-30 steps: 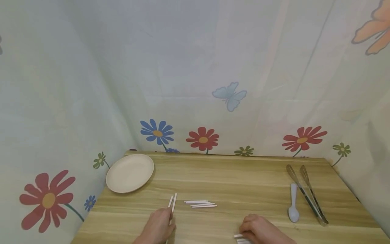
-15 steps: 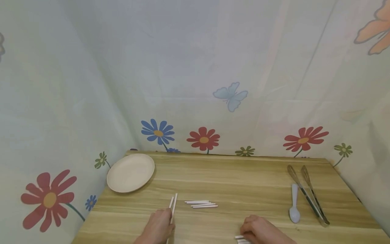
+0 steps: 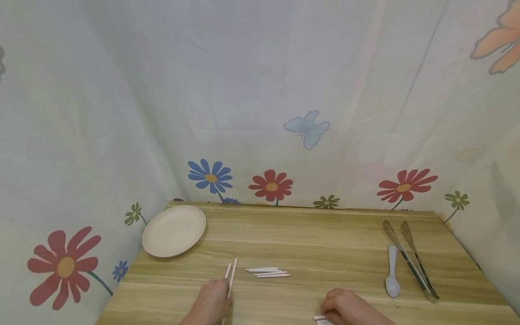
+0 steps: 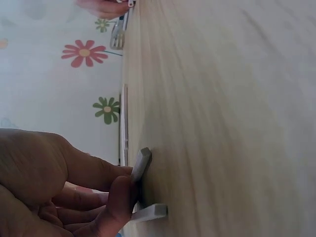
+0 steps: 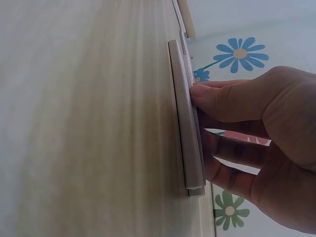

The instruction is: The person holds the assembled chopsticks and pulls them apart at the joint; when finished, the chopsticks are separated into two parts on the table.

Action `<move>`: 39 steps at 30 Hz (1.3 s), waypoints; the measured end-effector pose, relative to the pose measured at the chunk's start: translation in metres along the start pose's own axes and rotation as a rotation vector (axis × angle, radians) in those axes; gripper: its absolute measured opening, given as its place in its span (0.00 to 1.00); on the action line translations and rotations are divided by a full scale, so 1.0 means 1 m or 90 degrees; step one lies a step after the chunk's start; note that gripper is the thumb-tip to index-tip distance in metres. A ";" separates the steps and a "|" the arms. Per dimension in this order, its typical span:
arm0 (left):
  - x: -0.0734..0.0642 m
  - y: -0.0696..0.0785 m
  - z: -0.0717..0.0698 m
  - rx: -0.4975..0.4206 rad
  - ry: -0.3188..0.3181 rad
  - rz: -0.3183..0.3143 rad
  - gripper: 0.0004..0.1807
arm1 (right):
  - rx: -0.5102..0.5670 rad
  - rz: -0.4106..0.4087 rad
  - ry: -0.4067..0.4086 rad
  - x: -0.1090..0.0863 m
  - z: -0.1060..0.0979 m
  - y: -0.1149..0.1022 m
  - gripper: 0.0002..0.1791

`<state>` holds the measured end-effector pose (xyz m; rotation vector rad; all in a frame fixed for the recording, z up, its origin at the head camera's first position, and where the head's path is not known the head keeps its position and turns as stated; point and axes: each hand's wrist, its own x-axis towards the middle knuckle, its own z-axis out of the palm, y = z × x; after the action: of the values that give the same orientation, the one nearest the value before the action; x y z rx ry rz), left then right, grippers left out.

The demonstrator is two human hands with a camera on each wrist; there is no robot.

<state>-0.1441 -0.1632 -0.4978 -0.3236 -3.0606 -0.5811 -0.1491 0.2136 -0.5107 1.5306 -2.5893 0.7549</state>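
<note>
In the head view my left hand (image 3: 209, 302) is at the lower middle, over two white sticks (image 3: 233, 279) that lie lengthwise on the table. The left wrist view shows its thumb and forefinger pinching one white stick (image 4: 141, 164), with a second stick (image 4: 150, 212) close beside it. My right hand (image 3: 351, 308) is near the table's front edge at white sticks (image 3: 323, 321) lying crosswise. Its thumb and fingers hold a white stick (image 5: 186, 118) low at the tabletop in the right wrist view, with another partly hidden behind. Between the hands, farther back, lies a small group of white sticks (image 3: 268, 271).
A cream plate (image 3: 174, 231) stands at the back left of the wooden table (image 3: 292, 234). On the right lie a pale spoon (image 3: 392, 273) and metal tongs (image 3: 414, 262). A flower-printed curtain (image 3: 243, 90) closes off the back and sides.
Both hands stay almost where they were. The right hand and its sticks sit slightly lower in the head view than a second ago. The loose group of sticks keeps its arrangement.
</note>
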 end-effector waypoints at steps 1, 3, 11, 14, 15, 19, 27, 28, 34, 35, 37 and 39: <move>0.000 0.000 0.000 0.000 0.000 0.000 0.12 | 0.002 0.002 -0.001 0.000 0.000 0.000 0.05; 0.000 0.001 0.000 -0.005 -0.004 -0.002 0.10 | 0.006 0.001 0.000 0.000 0.001 0.000 0.05; -0.001 0.005 -0.001 -0.021 -0.015 -0.030 0.08 | 0.011 -0.030 0.007 0.001 -0.001 -0.001 0.06; -0.001 0.004 -0.002 -0.026 -0.015 -0.033 0.09 | 0.013 -0.031 0.004 0.002 -0.002 -0.001 0.06; -0.001 0.004 -0.003 -0.031 -0.013 -0.032 0.09 | 0.014 -0.029 0.002 0.002 -0.002 -0.001 0.06; -0.002 0.003 -0.006 -0.040 0.002 -0.011 0.09 | 0.019 -0.018 -0.008 0.003 -0.003 -0.001 0.06; -0.001 0.002 -0.008 -0.018 0.066 0.029 0.07 | 0.037 0.057 -0.048 0.004 -0.005 -0.002 0.04; -0.001 0.002 -0.008 -0.013 0.074 0.031 0.07 | 0.041 0.068 -0.051 0.004 -0.006 -0.002 0.03; 0.004 0.005 -0.009 -0.001 0.101 0.044 0.09 | 0.042 0.092 -0.052 0.005 -0.009 -0.005 0.03; 0.005 0.005 -0.009 0.002 0.105 0.048 0.10 | 0.041 0.095 -0.050 0.005 -0.010 -0.005 0.03; 0.008 0.007 -0.010 0.005 0.112 0.061 0.10 | 0.045 0.105 -0.046 0.006 -0.011 -0.006 0.04; 0.009 0.008 -0.011 0.008 0.118 0.075 0.10 | 0.052 0.112 -0.039 0.008 -0.013 -0.007 0.05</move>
<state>-0.1519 -0.1575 -0.4844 -0.4199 -2.8445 -0.5529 -0.1499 0.2104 -0.4944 1.3798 -2.8001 0.8521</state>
